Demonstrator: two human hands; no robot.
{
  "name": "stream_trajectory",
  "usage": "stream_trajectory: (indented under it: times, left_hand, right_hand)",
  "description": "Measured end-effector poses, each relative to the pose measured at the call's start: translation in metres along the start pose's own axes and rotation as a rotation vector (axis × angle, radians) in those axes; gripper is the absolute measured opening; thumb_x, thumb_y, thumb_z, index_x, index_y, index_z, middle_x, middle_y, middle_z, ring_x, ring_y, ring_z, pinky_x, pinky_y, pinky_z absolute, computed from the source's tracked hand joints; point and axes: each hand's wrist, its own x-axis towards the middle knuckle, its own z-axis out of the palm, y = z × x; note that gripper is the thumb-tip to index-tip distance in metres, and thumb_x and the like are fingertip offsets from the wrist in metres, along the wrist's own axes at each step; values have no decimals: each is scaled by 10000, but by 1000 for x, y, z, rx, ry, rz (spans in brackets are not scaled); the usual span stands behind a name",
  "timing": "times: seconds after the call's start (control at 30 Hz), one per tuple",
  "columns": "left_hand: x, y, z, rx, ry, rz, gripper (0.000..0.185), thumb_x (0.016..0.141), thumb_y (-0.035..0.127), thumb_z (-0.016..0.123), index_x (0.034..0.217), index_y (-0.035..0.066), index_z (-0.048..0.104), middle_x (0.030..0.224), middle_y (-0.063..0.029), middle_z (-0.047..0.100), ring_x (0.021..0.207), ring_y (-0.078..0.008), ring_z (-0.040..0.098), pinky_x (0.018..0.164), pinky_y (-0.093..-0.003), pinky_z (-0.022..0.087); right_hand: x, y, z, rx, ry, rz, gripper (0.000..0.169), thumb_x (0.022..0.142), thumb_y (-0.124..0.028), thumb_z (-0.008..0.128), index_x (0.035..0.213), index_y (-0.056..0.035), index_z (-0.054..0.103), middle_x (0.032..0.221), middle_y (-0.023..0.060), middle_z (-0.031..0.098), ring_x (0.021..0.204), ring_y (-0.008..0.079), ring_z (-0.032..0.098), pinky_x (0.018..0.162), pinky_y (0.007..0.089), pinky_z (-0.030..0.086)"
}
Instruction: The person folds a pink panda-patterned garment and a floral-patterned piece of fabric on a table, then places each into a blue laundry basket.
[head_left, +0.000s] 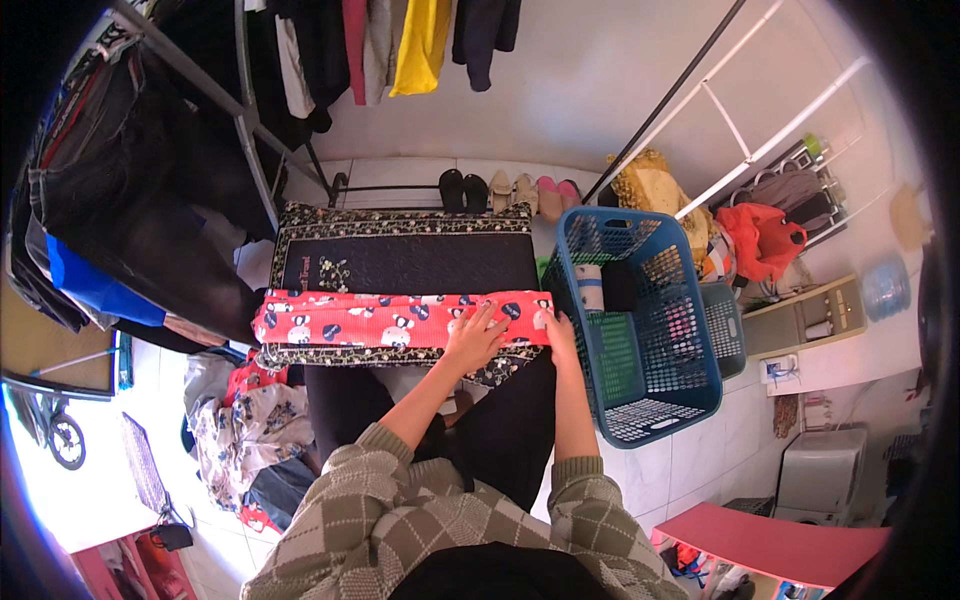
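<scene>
A red printed cloth (375, 319), folded into a long flat strip, lies across a low surface covered by a black floral-bordered cloth (420, 259). My left hand (474, 339) rests on the strip right of its middle, palm down with the fingers apart. At the strip's right end is my right hand (559, 337), its fingertips at the edge; whether they pinch the fabric cannot be told. Just to the right stands a blue plastic laundry basket (664, 326), with a rolled light cloth (589, 288) and a dark folded cloth (619, 286) inside.
A heap of clothes (255, 435) lies on the floor at the left. Dark trousers (142, 172) hang from a metal rack (244, 120) on the upper left. Several shoes (510, 191) line the floor beyond the covered surface. Behind the basket sits a smaller grey-green basket (724, 330).
</scene>
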Motion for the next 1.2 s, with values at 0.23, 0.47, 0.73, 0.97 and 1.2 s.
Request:
stream_trajectory:
  times: [0.23, 0.47, 0.73, 0.97, 1.2]
  left_hand:
    - [10, 1, -1, -12, -58, -74, 496, 916, 372, 426, 1339, 114, 420, 1416, -109, 380, 1341, -256, 311, 1048, -549, 269]
    - [22, -19, 9, -263, -164, -25, 390, 907, 267, 439, 1218, 42, 507, 1336, -148, 450, 1300, -291, 366, 1033, -518, 301]
    - [15, -27, -7, -962, 303, -464, 410, 882, 118, 484, 1276, 0, 492, 1206, -178, 536, 1076, -259, 546, 931, -320, 425]
    - [7, -25, -2, -426, 72, -57, 530, 939, 293, 436, 1395, 35, 352, 1493, -186, 227, 1389, -341, 188, 1127, -439, 162]
    - [8, -28, 5, -251, -107, -93, 673, 950, 351, 368, 1466, 19, 91, 1536, -172, 49, 1427, -295, 27, 1144, -456, 52]
  right_hand:
    - [-69, -50, 33, -97, 299, -456, 400, 740, -111, 696, 1118, -23, 601, 1031, 143, 636, 952, 280, 610, 849, 352, 464]
    - [-104, -67, 64, -176, 218, -757, 511, 767, -57, 667, 1252, -15, 513, 1250, 197, 543, 1169, 313, 528, 985, 360, 407]
    - [-116, -49, 91, -622, 49, -842, 570, 804, -131, 597, 1344, -56, 431, 1405, 194, 385, 1324, 367, 326, 1093, 492, 231]
    - [-123, -47, 99, -680, -127, -868, 679, 768, -173, 631, 1381, -54, 363, 1421, 203, 349, 1354, 345, 257, 1103, 452, 199]
    - [-84, -61, 61, -183, 3, -798, 345, 800, 68, 473, 1099, -29, 615, 1194, 191, 586, 1107, 298, 580, 910, 328, 472]
